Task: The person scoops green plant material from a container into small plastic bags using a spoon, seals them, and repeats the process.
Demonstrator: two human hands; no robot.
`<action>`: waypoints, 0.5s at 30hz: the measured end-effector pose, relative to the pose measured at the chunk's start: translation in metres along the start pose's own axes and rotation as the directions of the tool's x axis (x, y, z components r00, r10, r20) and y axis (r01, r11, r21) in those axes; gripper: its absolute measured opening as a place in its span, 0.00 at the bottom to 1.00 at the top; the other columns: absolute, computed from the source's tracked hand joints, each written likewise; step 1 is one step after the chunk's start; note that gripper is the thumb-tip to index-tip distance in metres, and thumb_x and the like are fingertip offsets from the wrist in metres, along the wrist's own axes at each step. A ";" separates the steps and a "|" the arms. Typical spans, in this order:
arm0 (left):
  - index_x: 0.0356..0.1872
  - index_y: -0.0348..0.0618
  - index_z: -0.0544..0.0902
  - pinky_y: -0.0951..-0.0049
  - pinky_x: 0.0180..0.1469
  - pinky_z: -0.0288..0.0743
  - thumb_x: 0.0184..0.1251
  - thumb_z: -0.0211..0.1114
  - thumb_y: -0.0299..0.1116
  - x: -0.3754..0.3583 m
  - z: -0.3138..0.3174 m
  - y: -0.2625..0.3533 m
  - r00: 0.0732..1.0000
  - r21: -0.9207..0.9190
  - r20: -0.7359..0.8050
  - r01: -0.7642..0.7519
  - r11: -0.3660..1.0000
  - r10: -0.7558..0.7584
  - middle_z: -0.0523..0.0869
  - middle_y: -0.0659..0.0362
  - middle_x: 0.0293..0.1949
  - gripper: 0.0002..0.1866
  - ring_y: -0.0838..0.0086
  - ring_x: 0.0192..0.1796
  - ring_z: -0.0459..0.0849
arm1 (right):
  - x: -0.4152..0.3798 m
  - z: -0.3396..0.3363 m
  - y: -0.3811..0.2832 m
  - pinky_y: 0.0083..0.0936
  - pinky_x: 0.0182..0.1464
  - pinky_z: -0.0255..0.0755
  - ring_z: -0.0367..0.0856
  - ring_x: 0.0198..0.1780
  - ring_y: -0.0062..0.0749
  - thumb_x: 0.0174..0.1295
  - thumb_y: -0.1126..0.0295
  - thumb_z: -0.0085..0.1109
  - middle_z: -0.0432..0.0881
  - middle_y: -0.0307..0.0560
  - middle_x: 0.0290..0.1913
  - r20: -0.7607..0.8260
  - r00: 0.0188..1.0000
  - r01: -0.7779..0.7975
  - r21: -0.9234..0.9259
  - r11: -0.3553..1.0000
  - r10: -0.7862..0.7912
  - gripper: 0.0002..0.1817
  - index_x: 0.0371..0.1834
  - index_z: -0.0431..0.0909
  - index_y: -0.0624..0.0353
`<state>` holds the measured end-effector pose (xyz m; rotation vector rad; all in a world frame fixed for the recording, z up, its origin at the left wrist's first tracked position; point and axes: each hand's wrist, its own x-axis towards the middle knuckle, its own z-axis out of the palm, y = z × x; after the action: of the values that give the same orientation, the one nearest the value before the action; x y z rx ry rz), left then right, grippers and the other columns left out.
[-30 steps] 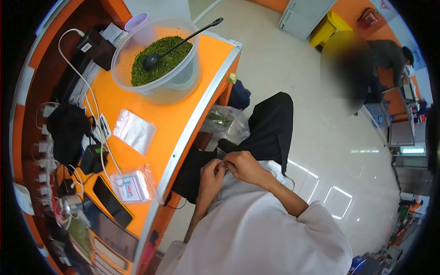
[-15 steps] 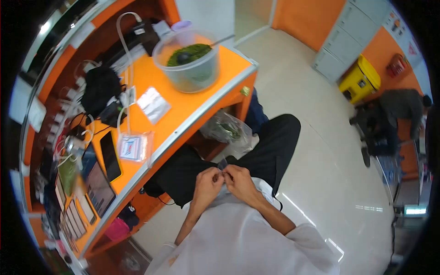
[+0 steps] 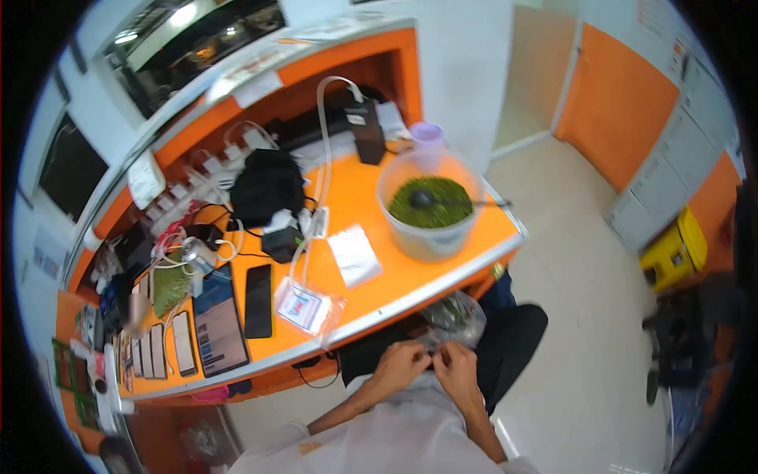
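My left hand point(image 3: 401, 370) and my right hand point(image 3: 456, 371) meet over my lap, their fingers closed in pinches; what lies between the fingertips is too small to make out. Just beyond them, below the desk edge, is a clear plastic bag point(image 3: 459, 320) with green stuff inside. A clear tub point(image 3: 430, 237) of chopped green leaves stands at the desk's right end, a dark spoon point(image 3: 423, 198) resting in it. Left of the tub lie a small clear bag point(image 3: 355, 255) and a printed packet point(image 3: 304, 306) in plastic.
The orange desk point(image 3: 347, 207) holds a black phone point(image 3: 258, 300), a tablet point(image 3: 221, 332), several more phones, cables, a black cloth bag point(image 3: 267, 188) and a lilac cup point(image 3: 427, 136). A yellow bin point(image 3: 676, 251) stands at the right, near grey lockers point(image 3: 657, 189).
The view has swung left, so the desk and tub appear farther right and lower. Both hands remain together over the lap, with fingers still pinched.
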<state>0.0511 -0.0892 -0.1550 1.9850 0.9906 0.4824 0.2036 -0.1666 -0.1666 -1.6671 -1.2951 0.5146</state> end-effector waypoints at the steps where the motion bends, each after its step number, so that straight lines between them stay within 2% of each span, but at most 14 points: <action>1: 0.33 0.31 0.84 0.57 0.38 0.79 0.65 0.66 0.30 0.009 0.000 -0.002 0.999 0.009 -0.053 0.005 1.000 -0.004 0.85 0.43 0.30 0.09 0.49 0.33 0.87 | 0.007 -0.005 -0.004 0.42 0.35 0.78 0.86 0.31 0.53 0.60 0.78 0.68 0.85 0.59 0.31 0.019 0.999 0.029 -0.017 0.999 -0.029 0.05 0.34 0.81 0.67; 2: 0.34 0.31 0.84 0.56 0.39 0.79 0.67 0.65 0.31 0.015 0.002 -0.004 0.998 -0.054 -0.054 0.011 0.998 -0.014 0.86 0.43 0.31 0.10 0.46 0.35 0.87 | 0.013 -0.006 -0.004 0.39 0.35 0.79 0.88 0.31 0.50 0.60 0.79 0.68 0.86 0.58 0.32 0.039 0.998 0.058 -0.035 0.998 -0.056 0.04 0.35 0.81 0.67; 4: 0.36 0.32 0.84 0.54 0.40 0.79 0.68 0.65 0.33 0.016 0.012 -0.003 0.996 -0.118 -0.083 0.026 0.993 -0.036 0.86 0.42 0.32 0.11 0.44 0.36 0.87 | 0.019 -0.002 0.000 0.40 0.35 0.79 0.89 0.32 0.51 0.60 0.79 0.68 0.86 0.59 0.31 0.086 0.996 0.002 -0.047 0.999 0.002 0.05 0.34 0.81 0.67; 5: 0.37 0.33 0.85 0.51 0.43 0.79 0.70 0.63 0.36 0.021 0.014 -0.003 0.997 -0.102 -0.011 0.080 0.992 -0.082 0.86 0.41 0.34 0.13 0.43 0.40 0.87 | 0.016 -0.001 0.004 0.40 0.35 0.79 0.89 0.32 0.51 0.60 0.79 0.68 0.86 0.59 0.31 0.089 0.996 0.029 -0.036 0.999 -0.026 0.05 0.34 0.81 0.67; 6: 0.37 0.35 0.86 0.47 0.46 0.79 0.72 0.61 0.39 0.033 0.011 -0.003 0.992 -0.079 0.058 0.118 0.990 -0.114 0.87 0.40 0.36 0.15 0.41 0.44 0.88 | 0.018 0.000 0.011 0.40 0.35 0.79 0.89 0.32 0.52 0.60 0.79 0.68 0.86 0.59 0.30 0.056 0.998 -0.007 -0.077 0.997 0.012 0.05 0.34 0.81 0.67; 7: 0.37 0.35 0.86 0.47 0.46 0.79 0.72 0.61 0.39 0.038 0.008 0.003 0.995 -0.070 0.034 0.097 0.993 -0.095 0.87 0.40 0.36 0.15 0.41 0.44 0.88 | 0.027 -0.002 0.012 0.40 0.35 0.79 0.88 0.31 0.53 0.60 0.78 0.68 0.86 0.59 0.29 0.023 0.998 -0.050 -0.119 0.992 0.053 0.05 0.34 0.80 0.66; 8: 0.37 0.35 0.85 0.50 0.43 0.80 0.71 0.63 0.37 0.036 0.012 0.008 0.995 -0.021 0.032 0.092 0.996 -0.091 0.87 0.40 0.35 0.13 0.42 0.41 0.88 | 0.032 -0.004 0.017 0.40 0.35 0.79 0.88 0.31 0.53 0.60 0.78 0.68 0.86 0.59 0.29 0.019 0.999 -0.030 -0.118 0.993 0.032 0.05 0.34 0.80 0.66; 10: 0.36 0.35 0.84 0.53 0.41 0.80 0.70 0.66 0.36 0.044 0.010 0.001 0.996 0.037 0.032 0.088 0.995 -0.089 0.87 0.40 0.34 0.12 0.43 0.38 0.87 | 0.028 -0.006 0.014 0.41 0.35 0.79 0.89 0.31 0.53 0.60 0.78 0.69 0.86 0.60 0.29 0.016 0.992 -0.120 -0.109 0.987 0.122 0.06 0.33 0.80 0.67; 11: 0.36 0.36 0.84 0.52 0.41 0.80 0.70 0.67 0.36 0.049 0.014 -0.010 0.996 -0.013 -0.006 0.090 0.996 -0.090 0.87 0.40 0.33 0.11 0.43 0.38 0.87 | 0.024 -0.003 0.020 0.40 0.35 0.79 0.89 0.31 0.52 0.59 0.79 0.70 0.86 0.60 0.29 0.035 0.997 -0.059 -0.119 0.991 0.064 0.07 0.33 0.79 0.67; 12: 0.35 0.37 0.84 0.51 0.41 0.80 0.69 0.68 0.37 0.034 0.027 -0.011 0.992 -0.090 -0.016 0.123 0.988 -0.125 0.87 0.40 0.32 0.11 0.43 0.37 0.87 | 0.005 -0.006 0.021 0.40 0.35 0.79 0.89 0.31 0.52 0.59 0.79 0.70 0.86 0.60 0.29 0.060 0.992 -0.102 -0.136 0.985 0.111 0.07 0.33 0.79 0.67; 14: 0.34 0.37 0.81 0.50 0.40 0.80 0.67 0.70 0.38 0.034 0.019 -0.008 0.994 -0.062 -0.022 0.102 0.993 -0.104 0.87 0.41 0.31 0.13 0.44 0.37 0.88 | 0.020 0.000 0.014 0.40 0.35 0.80 0.90 0.31 0.52 0.57 0.79 0.71 0.85 0.61 0.28 0.125 0.986 -0.106 -0.078 0.991 0.115 0.07 0.33 0.80 0.67; 15: 0.34 0.37 0.81 0.51 0.40 0.80 0.66 0.71 0.38 0.024 0.015 0.001 0.984 -0.034 0.026 0.177 0.984 -0.176 0.87 0.42 0.30 0.13 0.44 0.37 0.88 | 0.020 -0.002 0.009 0.40 0.36 0.81 0.90 0.32 0.51 0.57 0.79 0.71 0.86 0.60 0.29 0.124 0.985 -0.114 -0.038 0.993 0.118 0.07 0.34 0.80 0.66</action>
<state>0.0762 -0.0784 -0.1635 1.8460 1.1243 0.3761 0.2173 -0.1499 -0.1693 -1.7666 -1.3073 0.6821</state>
